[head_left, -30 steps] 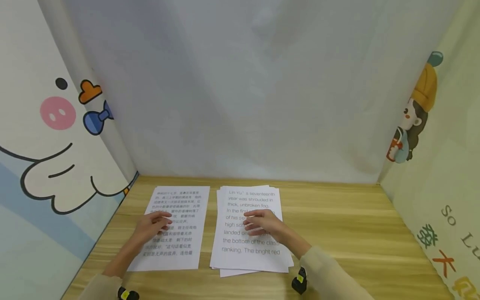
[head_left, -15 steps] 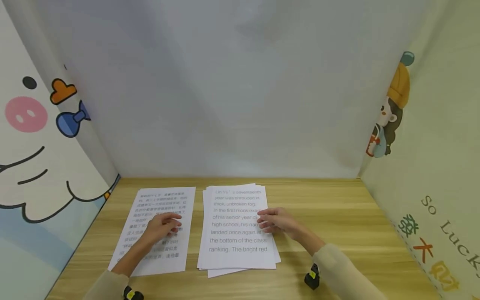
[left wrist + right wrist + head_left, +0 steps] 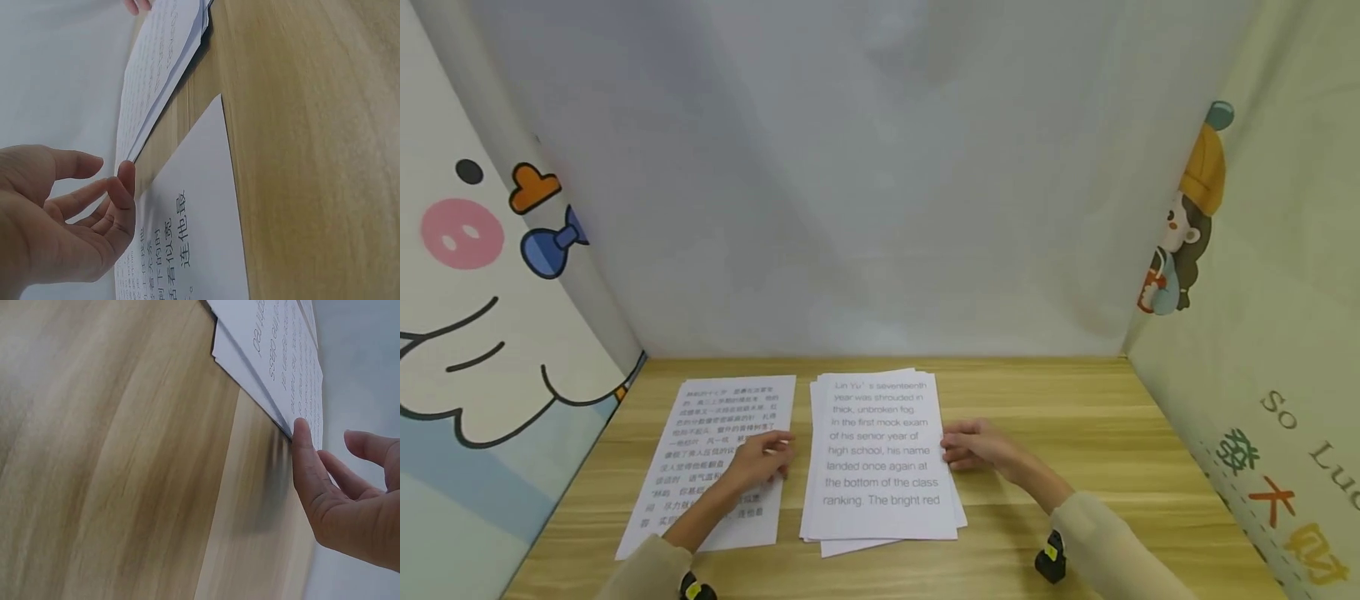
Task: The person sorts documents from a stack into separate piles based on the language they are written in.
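Observation:
A stack of white paper sheets [image 3: 880,467] printed with large English text lies in the middle of the table, its sheets slightly fanned. To its left is a white sheet with Chinese text [image 3: 700,433]. My left hand [image 3: 762,462] hovers over the right part of the Chinese sheet, fingers loosely bent and holding nothing; the left wrist view shows a gap between thumb and fingers. My right hand [image 3: 977,446] is at the right edge of the English stack, fingertips right at the paper's edge, thumb apart from the fingers in the right wrist view.
The wooden table [image 3: 1060,417] extends to the right of the stack. A pale grey curtain [image 3: 880,208] closes off the back. Side panels with cartoon prints [image 3: 460,233] stand left and right. Each wrist bears a small black device [image 3: 1051,560].
My right hand has moved right, from over the English text to the stack's right edge. My left hand has shifted right across the Chinese sheet. The head view has turned slightly.

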Motion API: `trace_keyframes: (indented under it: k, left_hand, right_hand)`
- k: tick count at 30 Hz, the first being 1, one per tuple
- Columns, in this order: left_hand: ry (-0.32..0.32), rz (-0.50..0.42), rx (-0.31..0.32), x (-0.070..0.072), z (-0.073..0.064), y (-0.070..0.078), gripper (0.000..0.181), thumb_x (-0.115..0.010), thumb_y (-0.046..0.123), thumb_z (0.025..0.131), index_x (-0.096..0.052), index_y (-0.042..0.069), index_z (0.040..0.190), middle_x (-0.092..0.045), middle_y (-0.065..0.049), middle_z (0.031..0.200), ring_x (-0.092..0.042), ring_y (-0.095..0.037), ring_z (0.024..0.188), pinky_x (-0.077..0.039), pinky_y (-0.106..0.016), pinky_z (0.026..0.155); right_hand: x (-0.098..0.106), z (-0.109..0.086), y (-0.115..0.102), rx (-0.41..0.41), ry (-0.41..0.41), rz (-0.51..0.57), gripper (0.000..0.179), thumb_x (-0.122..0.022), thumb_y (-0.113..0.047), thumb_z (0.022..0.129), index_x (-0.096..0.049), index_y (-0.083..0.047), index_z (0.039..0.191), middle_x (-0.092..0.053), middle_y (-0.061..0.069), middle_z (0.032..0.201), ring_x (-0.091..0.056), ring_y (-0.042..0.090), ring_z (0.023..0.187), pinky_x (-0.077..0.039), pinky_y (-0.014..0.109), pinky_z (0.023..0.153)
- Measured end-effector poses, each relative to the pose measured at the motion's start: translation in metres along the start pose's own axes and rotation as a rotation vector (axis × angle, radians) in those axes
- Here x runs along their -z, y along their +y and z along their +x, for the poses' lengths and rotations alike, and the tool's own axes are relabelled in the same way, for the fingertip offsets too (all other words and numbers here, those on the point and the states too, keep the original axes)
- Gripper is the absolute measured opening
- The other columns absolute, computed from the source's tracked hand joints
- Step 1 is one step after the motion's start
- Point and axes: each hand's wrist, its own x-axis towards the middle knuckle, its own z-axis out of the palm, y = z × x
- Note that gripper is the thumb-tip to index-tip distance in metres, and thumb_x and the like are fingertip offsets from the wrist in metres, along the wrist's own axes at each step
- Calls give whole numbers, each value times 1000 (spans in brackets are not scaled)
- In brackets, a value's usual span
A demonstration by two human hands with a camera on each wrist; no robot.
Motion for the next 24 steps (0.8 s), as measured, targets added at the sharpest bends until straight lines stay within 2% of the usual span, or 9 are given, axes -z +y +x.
trace_keyframes:
  k: [6, 11, 15, 21, 24]
  left_hand:
    - [-17, 17, 24, -9, -1, 3, 46, -61, 11, 96, -57, -3, 139, -69, -15, 107, -62, -16, 68, -48, -24, 57]
    - [-40, 1, 52, -15, -1, 6, 50, -61, 9, 91, -57, -3, 140, -64, -10, 96, -61, -16, 66, -48, -24, 59]
    - [-54, -8, 49, -22, 1, 8, 44, -61, 9, 94, -59, -3, 137, -64, -7, 93, -61, -15, 66, -51, -25, 61]
    - [-67, 5, 11, -32, 1, 10, 38, -60, 7, 96, -62, -6, 132, -66, -10, 89, -59, -15, 65, -48, -23, 59]
    - [-61, 10, 12, -33, 1, 10, 38, -60, 8, 96, -62, -5, 132, -66, -9, 89, -59, -15, 66, -47, -23, 59]
  right_hand:
    - [0, -1, 4, -16, 4, 18, 44, -51, -8, 105, -45, 20, 140, -70, 19, 116, -71, 13, 91, -62, 31, 86]
    - [-1, -4, 2, -26, 43, -50, 43, -52, -10, 105, -49, 17, 138, -71, 19, 111, -71, 13, 89, -63, 32, 83]
    - [-1, -4, 2, -31, 51, -99, 43, -52, -10, 105, -49, 18, 138, -71, 17, 105, -70, 12, 85, -63, 30, 79]
    - [-3, 0, 8, -47, 49, -102, 43, -53, -12, 105, -52, 16, 138, -71, 11, 98, -67, 11, 82, -62, 25, 74]
    - [-5, 1, 9, -47, 59, -98, 42, -54, -12, 105, -52, 15, 137, -70, 10, 98, -66, 10, 81, -61, 25, 73]
